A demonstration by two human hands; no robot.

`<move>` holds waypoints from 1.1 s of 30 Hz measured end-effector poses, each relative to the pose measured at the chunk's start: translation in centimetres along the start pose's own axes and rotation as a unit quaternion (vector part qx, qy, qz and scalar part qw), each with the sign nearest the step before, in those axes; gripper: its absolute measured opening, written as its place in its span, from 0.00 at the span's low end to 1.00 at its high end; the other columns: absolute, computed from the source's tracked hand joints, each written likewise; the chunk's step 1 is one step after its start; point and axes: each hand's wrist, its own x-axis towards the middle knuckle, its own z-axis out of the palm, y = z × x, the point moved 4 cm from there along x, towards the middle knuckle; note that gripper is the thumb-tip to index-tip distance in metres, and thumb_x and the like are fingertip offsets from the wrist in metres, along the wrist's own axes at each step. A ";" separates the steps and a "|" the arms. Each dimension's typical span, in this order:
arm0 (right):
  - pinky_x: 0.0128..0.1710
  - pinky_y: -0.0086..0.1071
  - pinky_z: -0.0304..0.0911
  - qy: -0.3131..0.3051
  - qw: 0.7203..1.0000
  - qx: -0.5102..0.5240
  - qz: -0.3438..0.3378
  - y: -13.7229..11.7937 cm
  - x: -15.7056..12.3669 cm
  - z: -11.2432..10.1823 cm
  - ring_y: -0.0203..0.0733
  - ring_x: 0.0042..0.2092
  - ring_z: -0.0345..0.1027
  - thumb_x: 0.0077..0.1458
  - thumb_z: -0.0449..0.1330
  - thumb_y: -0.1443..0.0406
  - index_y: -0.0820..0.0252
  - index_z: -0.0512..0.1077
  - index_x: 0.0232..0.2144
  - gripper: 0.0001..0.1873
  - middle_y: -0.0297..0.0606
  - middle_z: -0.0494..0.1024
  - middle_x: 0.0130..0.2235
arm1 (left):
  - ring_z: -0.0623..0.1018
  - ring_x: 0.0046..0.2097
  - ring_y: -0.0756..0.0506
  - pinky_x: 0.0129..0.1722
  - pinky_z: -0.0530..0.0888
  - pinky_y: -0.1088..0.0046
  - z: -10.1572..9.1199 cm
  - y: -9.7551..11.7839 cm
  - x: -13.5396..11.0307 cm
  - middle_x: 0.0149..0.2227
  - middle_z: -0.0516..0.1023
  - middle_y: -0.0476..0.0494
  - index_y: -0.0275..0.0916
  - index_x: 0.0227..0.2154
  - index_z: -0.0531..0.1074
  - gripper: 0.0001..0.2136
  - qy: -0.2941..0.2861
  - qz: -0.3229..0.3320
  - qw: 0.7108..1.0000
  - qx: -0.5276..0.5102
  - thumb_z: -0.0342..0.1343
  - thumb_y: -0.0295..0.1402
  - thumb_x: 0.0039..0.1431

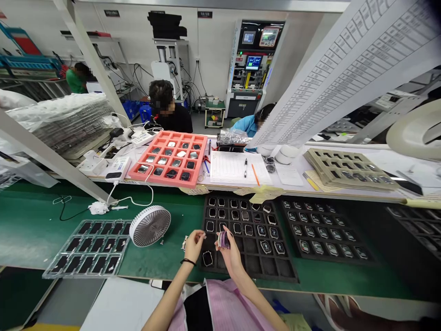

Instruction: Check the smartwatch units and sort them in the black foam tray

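Observation:
My right hand [228, 248] is closed around a small purplish watch-case part [223, 239], held just above the near left corner of a black foam tray [251, 271]. My left hand [194, 244] pinches something tiny and pale that I cannot make out, a little left of the part. The tray holds several small square frames and watch cases in its cells; one white frame [207, 259] lies right under my hands.
A small white fan [149, 225] lies on the green belt [31, 230] next to a clear blister tray [89, 248]. More black trays [320, 234] sit to the right. A red tray [170, 158], papers and pens lie on the shelf behind. People sit beyond.

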 end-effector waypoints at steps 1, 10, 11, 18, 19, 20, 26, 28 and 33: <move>0.25 0.31 0.62 0.000 1.000 0.000 -0.004 0.0 0.0 0.1 0.38 0.28 0.68 0.48 0.64 0.53 0.53 0.71 0.46 0.23 0.34 0.77 0.33 | 0.77 0.36 0.46 0.39 0.74 0.71 0.3 1.5 -0.2 0.33 0.77 0.45 0.38 0.37 0.72 0.08 0.004 0.016 0.999 -0.032 0.50 0.34 0.59; 0.39 0.35 0.66 0.025 0.998 -0.029 -0.046 -0.5 0.0 0.4 0.44 0.42 0.70 0.48 0.62 0.51 0.50 0.70 0.49 0.25 0.35 0.77 0.40 | 0.78 0.34 0.45 0.30 0.76 0.73 2.6 6.7 -2.3 0.35 0.79 0.40 0.36 0.37 0.75 0.15 0.024 0.043 0.980 -0.194 0.52 0.43 0.58; 0.40 0.36 0.66 0.027 0.998 -0.031 -0.050 -0.6 -0.1 0.5 0.44 0.42 0.70 0.48 0.63 0.52 0.49 0.70 0.49 0.25 0.35 0.77 0.40 | 0.78 0.35 0.45 0.31 0.76 0.72 2.6 6.6 -2.4 0.35 0.79 0.39 0.36 0.37 0.75 0.16 0.029 0.041 0.978 -0.201 0.52 0.44 0.57; 0.43 0.35 0.65 0.038 0.995 -0.065 -0.060 -0.3 -0.4 0.6 0.45 0.48 0.68 0.48 0.63 0.52 0.49 0.70 0.49 0.25 0.35 0.74 0.47 | 0.78 0.36 0.44 0.35 0.76 0.69 2.5 6.7 -2.6 0.36 0.79 0.39 0.37 0.36 0.77 0.16 0.051 0.042 0.972 -0.226 0.53 0.45 0.57; 0.43 0.35 0.65 0.039 0.995 -0.072 -0.059 -0.3 -0.4 0.6 0.45 0.49 0.67 0.48 0.63 0.52 0.48 0.70 0.48 0.25 0.35 0.74 0.48 | 0.78 0.37 0.44 0.36 0.76 0.68 2.5 6.7 -2.7 0.36 0.78 0.39 0.37 0.36 0.77 0.16 0.055 0.044 0.971 -0.226 0.53 0.45 0.57; 0.43 0.35 0.65 0.040 0.994 -0.078 -0.058 -0.3 -0.4 0.6 0.45 0.50 0.67 0.48 0.63 0.51 0.48 0.70 0.48 0.24 0.35 0.73 0.49 | 0.77 0.38 0.44 0.37 0.76 0.67 2.5 6.7 -2.8 0.36 0.78 0.39 0.38 0.36 0.77 0.16 0.058 0.046 0.971 -0.226 0.54 0.44 0.57; 0.45 0.35 0.65 0.055 0.994 -0.073 -0.062 -0.3 -0.3 0.3 0.45 0.51 0.67 0.46 0.63 0.49 0.49 0.69 0.46 0.25 0.35 0.73 0.49 | 0.69 0.56 0.41 0.57 0.66 0.62 3.5 5.6 -4.0 0.52 0.71 0.40 0.44 0.46 0.76 0.17 0.032 0.038 0.971 -0.236 0.51 0.44 0.60; 0.44 0.35 0.65 0.053 0.994 -0.075 -0.055 0.1 -0.2 -0.2 0.45 0.49 0.68 0.46 0.64 0.50 0.50 0.70 0.46 0.26 0.36 0.74 0.47 | 0.66 0.59 0.41 0.58 0.65 0.63 4.1 4.9 -4.3 0.55 0.68 0.39 0.42 0.48 0.74 0.19 -0.012 0.035 0.973 -0.229 0.47 0.44 0.62; 0.32 0.31 0.65 0.027 0.991 -0.126 -0.026 1.3 0.0 -1.0 0.40 0.35 0.70 0.48 0.62 0.49 0.53 0.69 0.47 0.26 0.34 0.75 0.37 | 0.73 0.52 0.44 0.49 0.72 0.67 3.2 2.0 -3.3 0.51 0.72 0.40 0.39 0.47 0.74 0.19 -0.097 0.047 0.988 -0.107 0.41 0.38 0.65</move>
